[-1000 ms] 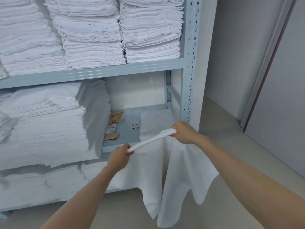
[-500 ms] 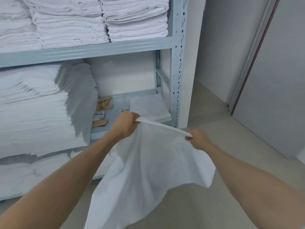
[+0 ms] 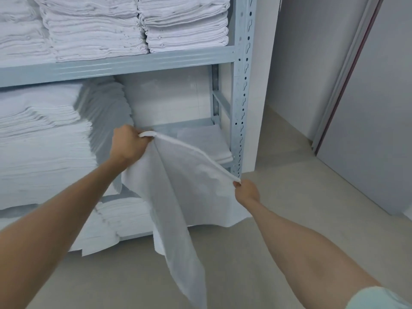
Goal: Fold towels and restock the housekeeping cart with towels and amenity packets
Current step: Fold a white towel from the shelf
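A thin white towel [image 3: 178, 197] hangs in front of the grey metal shelving [image 3: 240, 108], its top edge stretched between both hands. My left hand [image 3: 128, 144] grips one top corner near the middle shelf. My right hand [image 3: 246, 191] pinches the other corner, lower and to the right. The cloth droops toward the floor in a long fold. One folded white towel [image 3: 205, 141] lies on the middle shelf at the right, behind the stretched edge. The amenity packets are hidden behind my left hand and the cloth.
Tall stacks of folded white linen [image 3: 93, 27] fill the top shelf, and flatter piles [image 3: 44, 141] fill the left of the middle and bottom shelves. A beige floor [image 3: 289, 186] runs right to a grey sliding door [image 3: 367, 108] and a white wall.
My hands have drawn apart: the left rose toward the shelf, the right dropped lower and to the right. The towel's edge is now stretched on a slant and the cloth hangs in a narrower fold.
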